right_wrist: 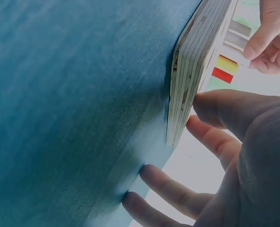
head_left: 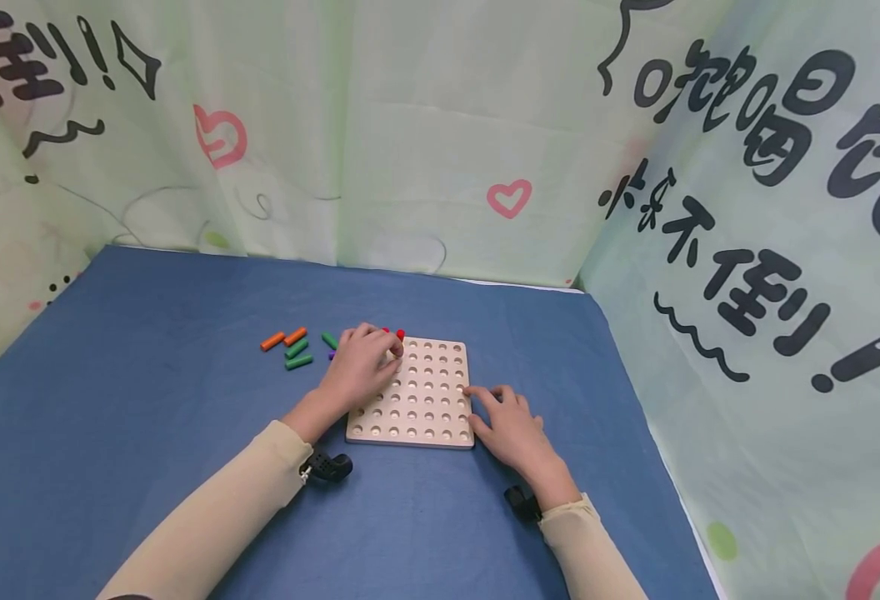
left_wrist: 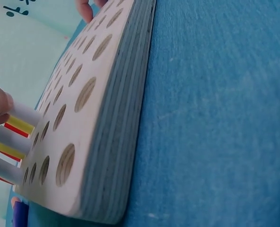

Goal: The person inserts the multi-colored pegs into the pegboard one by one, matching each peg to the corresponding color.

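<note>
A pale wooden pegboard point(head_left: 411, 444) with rows of round holes lies on the blue cloth. Over its left part is my left hand point(head_left: 361, 367), pinching the top of a white peg point(left_wrist: 25, 115) that stands at a hole. Two more white pegs point(left_wrist: 12, 140) stand upright beside it, with yellow pegs point(right_wrist: 227, 65) and red pegs point(right_wrist: 222, 75) in neighbouring rows. My right hand point(head_left: 515, 429) rests at the board's right edge, thumb and index finger touching it. Its other fingertips point(right_wrist: 152, 172) rest on the cloth, fingers spread. In the head view my left hand hides most standing pegs.
Left of the board lie orange pegs point(head_left: 272, 341) and several green pegs point(head_left: 299, 362). A purple peg point(left_wrist: 21, 215) lies by the board's left side, partly hidden in the head view. A printed pale green curtain point(head_left: 425, 150) hangs along the table's back and right.
</note>
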The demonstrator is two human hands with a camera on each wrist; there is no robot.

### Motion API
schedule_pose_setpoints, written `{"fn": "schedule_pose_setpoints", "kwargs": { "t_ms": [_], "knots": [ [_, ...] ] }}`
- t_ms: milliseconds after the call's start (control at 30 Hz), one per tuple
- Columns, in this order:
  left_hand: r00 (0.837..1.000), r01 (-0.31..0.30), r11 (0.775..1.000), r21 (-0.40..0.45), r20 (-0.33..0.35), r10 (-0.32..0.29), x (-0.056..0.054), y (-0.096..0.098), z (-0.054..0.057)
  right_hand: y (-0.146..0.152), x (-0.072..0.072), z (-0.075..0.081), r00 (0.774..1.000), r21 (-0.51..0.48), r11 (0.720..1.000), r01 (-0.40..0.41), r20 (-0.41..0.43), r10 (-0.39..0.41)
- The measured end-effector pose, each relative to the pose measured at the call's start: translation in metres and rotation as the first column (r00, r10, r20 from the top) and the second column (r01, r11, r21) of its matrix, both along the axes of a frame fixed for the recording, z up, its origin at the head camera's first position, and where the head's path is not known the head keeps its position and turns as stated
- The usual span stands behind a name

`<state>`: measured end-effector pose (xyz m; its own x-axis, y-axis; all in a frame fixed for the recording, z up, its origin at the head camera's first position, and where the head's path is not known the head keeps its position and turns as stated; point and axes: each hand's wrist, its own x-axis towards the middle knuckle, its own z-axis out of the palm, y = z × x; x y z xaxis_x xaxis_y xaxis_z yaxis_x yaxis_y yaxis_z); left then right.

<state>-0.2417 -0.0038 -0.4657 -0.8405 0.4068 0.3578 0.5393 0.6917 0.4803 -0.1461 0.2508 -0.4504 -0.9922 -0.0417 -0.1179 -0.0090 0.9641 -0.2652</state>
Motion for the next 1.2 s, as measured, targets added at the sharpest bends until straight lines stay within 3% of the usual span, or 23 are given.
{"fn": "schedule_pose_setpoints", "kwargs": {
  "t_ms": [500, 867, 1000, 1200],
  "knots": [
    [1.000, -0.003, 0.999, -0.041, -0.028, 0.002, 0.002, -0.003, -0.003, 0.001, 0.000, -0.001, 1.000, -0.004, 1.000, 0.002, -0.009, -0.002],
    [0.998, -0.058, 0.994, 0.090, 0.024, 0.057, 0.023, -0.033, 0.011, 0.001, 0.000, 0.000, 1.000, -0.004, 1.000, -0.004, -0.004, 0.004],
    [0.998, -0.057, 0.997, 0.048, 0.027, 0.056, 0.030, -0.047, 0.014, 0.001, 0.000, 0.001, 1.000, -0.007, 1.000, -0.004, -0.001, 0.004],
    [0.999, -0.034, 0.996, -0.081, 0.009, 0.035, 0.046, -0.065, 0.013, 0.001, 0.000, 0.000, 1.000, -0.005, 1.000, -0.008, -0.001, 0.008]
  ]
}}
